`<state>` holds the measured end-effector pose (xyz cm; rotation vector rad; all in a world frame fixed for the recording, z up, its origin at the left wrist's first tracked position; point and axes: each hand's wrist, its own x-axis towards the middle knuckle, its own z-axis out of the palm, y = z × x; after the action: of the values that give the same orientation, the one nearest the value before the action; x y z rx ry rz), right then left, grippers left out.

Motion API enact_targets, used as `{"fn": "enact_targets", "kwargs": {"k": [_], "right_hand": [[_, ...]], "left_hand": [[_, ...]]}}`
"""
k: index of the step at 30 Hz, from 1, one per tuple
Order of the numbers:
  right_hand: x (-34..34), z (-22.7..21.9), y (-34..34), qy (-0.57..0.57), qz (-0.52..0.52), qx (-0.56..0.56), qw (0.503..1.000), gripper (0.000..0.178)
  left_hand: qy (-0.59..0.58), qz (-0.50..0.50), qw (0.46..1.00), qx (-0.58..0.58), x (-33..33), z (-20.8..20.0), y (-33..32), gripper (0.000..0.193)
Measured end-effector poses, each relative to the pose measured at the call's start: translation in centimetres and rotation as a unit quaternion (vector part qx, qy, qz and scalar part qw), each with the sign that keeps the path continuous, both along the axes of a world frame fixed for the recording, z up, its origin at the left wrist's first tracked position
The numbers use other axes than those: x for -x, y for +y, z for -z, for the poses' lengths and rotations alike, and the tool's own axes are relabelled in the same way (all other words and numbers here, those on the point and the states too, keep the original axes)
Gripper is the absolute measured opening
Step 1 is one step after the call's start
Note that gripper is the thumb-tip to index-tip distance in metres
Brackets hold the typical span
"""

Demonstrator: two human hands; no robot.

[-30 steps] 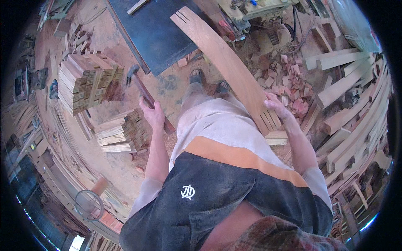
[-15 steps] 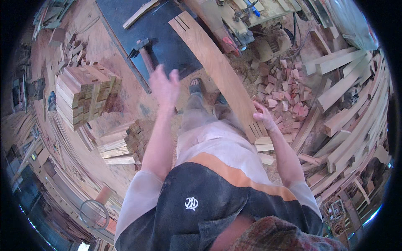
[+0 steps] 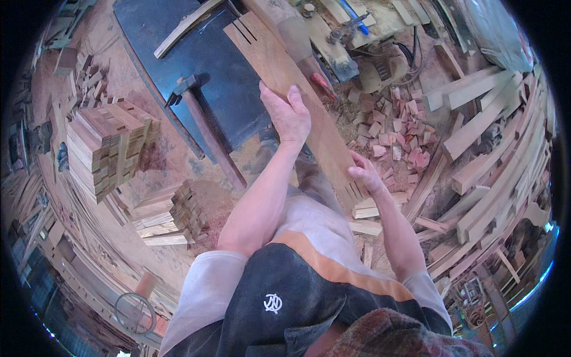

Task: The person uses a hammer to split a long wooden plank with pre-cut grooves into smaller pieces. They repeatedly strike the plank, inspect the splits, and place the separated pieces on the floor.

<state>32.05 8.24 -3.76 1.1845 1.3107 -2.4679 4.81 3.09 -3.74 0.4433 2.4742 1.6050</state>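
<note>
A long wooden board point(image 3: 324, 128) with narrow slots cut into both ends slants across the view, from the dark table down toward my waist. My left hand point(image 3: 286, 114) grips its left edge around the upper middle, thumb on the top face. Near the lower end, my right hand point(image 3: 367, 173) holds the right edge with the fingers partly hidden beneath. On the dark blue tabletop point(image 3: 235, 113) left of the board lies a hammer point(image 3: 205, 122), its wooden handle sticking out past the table edge toward me. A pale wood strip point(image 3: 189, 28) rests farther up on the same top.
Neatly stacked wood pieces point(image 3: 107, 149) stand at left, with a lower stack point(image 3: 163, 217) nearer me. Small offcuts point(image 3: 395, 134) are heaped on the floor right of the board. Long planks point(image 3: 493, 178) pile up at far right. A workbench with a blue-handled clamp point(image 3: 357, 22) stands beyond.
My left hand has moved right from beside the hammer and taken hold of the board. The right hand keeps its grip near the lower end. The view has shifted slightly.
</note>
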Motion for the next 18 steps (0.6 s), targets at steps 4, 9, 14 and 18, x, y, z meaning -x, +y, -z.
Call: {"fn": "enact_targets", "kwargs": {"k": [4,9,14,18], "right_hand": [[1.6,0.3,0.6,0.008,-0.008,-0.002,1.000,0.095],[3.5,0.7,1.4,0.008,-0.015,-0.003,1.000,0.093],[4.4,0.3,1.8,0.012,-0.019,0.006,1.000,0.095],[4.6,0.2,1.9,0.012,-0.013,0.018,1.000,0.096]], "left_hand": [[0.014,0.003,1.000,-0.004,1.9,0.1,0.6,0.072],[-0.001,-0.006,1.000,-0.013,4.1,0.1,1.3,0.072],[-0.021,-0.007,1.000,-0.016,4.4,-0.1,1.5,0.070],[-0.006,-0.004,1.000,-0.022,4.6,-0.4,1.6,0.069]]}}
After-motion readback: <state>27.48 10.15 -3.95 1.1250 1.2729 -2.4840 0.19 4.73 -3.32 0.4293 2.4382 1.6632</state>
